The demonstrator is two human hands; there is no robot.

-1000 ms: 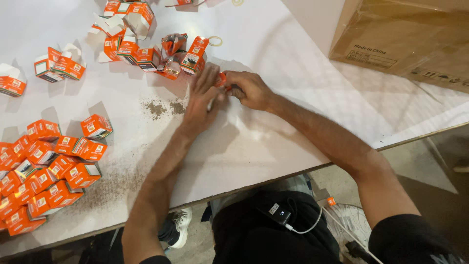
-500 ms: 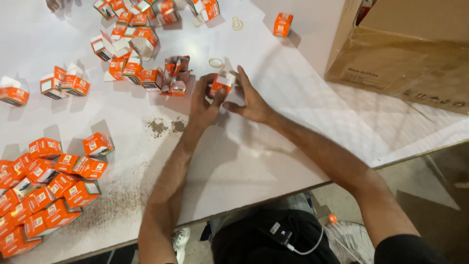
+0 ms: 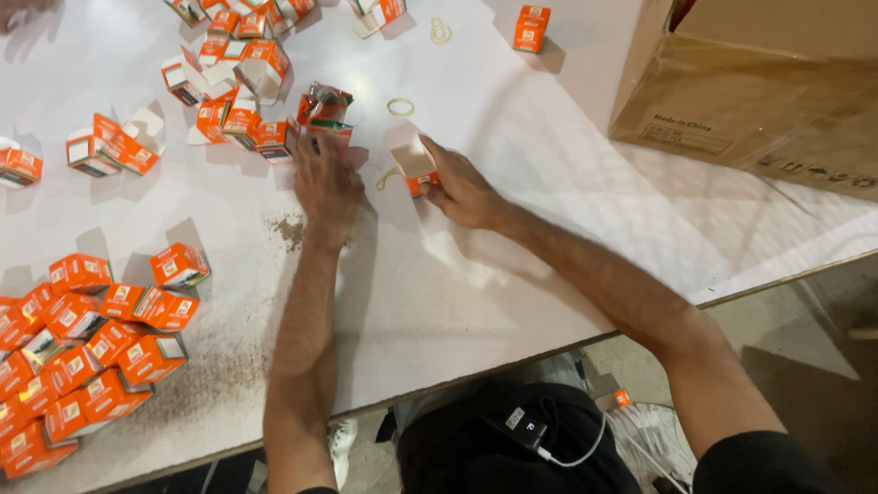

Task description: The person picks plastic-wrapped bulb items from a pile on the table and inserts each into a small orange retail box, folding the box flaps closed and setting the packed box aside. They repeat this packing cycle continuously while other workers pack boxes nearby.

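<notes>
Rt hand [image 3: 462,187] holds open carton [image 3: 413,163].

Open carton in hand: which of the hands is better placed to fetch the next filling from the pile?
Left. The left hand already lies at the small packet by the pile, while the right hand is occupied holding the open orange carton.

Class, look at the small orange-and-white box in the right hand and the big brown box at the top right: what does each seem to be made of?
Small box: thin printed card, apparently, with a plain pale inside on its open flap. Big brown box: corrugated cardboard, probably; matt brown, glossy tape across it.
</notes>
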